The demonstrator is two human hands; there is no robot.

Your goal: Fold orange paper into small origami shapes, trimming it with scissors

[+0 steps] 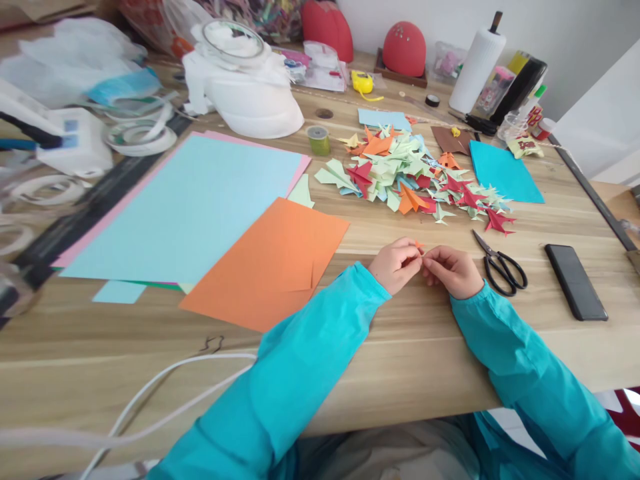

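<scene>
While, in the head view, a small orange paper piece [419,245] pokes from the nearly closed fingertips of the left hand [395,267], right of centre toward the front edge of the surface [410,373], good creasing likely wants light, even pressure. The right hand [450,272] is curled, thumb and forefinger together beside it, its grip unclear; both forearms angle inward over that edge

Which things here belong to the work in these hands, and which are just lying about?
Likely part of the work:
small orange piece, at the left hand and right hand
pile of folded paper shapes
orange sheet
scissors

Probably just lying about:
phone
yellow tape measure
white cable
</scene>
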